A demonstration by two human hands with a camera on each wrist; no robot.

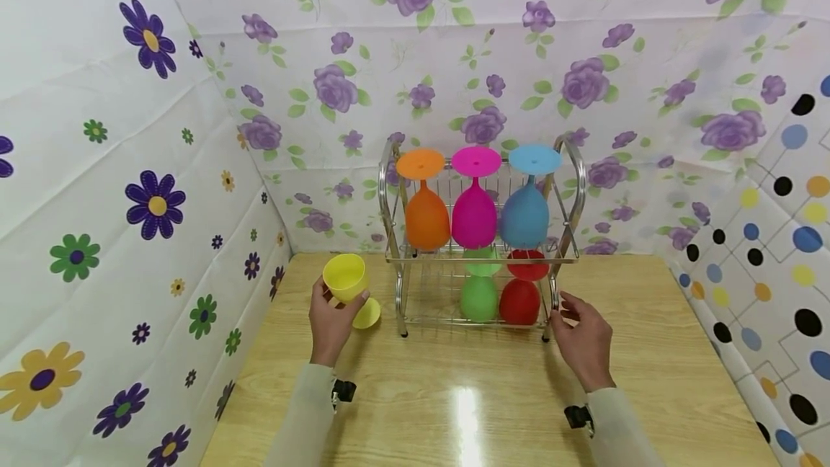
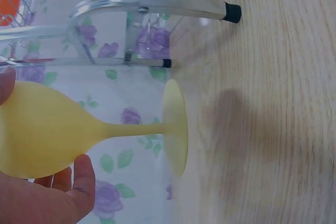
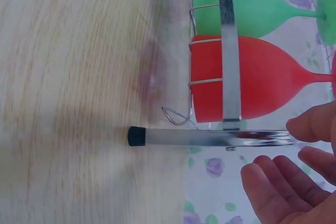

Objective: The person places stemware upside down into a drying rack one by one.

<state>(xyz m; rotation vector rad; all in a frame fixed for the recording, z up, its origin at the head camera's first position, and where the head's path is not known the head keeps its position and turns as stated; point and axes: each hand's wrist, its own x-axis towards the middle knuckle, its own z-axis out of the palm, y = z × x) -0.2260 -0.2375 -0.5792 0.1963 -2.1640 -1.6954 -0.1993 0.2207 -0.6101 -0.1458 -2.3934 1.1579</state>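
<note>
My left hand [image 1: 331, 319] holds a yellow plastic goblet [image 1: 345, 277] by its bowl, thumb on one side and fingers on the other. The goblet is upright with its mouth up, and its round foot [image 2: 175, 129] hangs above the table beside the left end of a two-tier metal wire rack [image 1: 483, 260]. My right hand [image 1: 583, 341] is at the rack's right side post, thumb and index finger [image 1: 572, 303] at the metal. Orange [image 1: 426, 218], magenta [image 1: 474, 218] and blue [image 1: 525, 215] goblets stand upside down on the upper tier.
On the lower tier, green [image 1: 479, 299] and red [image 1: 519, 301] goblets stand upside down at the right. Black-capped feet [image 3: 137, 136] carry the rack on the wooden table [image 1: 415, 395]. Flower-patterned cloth [image 1: 363, 27] hangs behind, with more patterned cloth at both sides.
</note>
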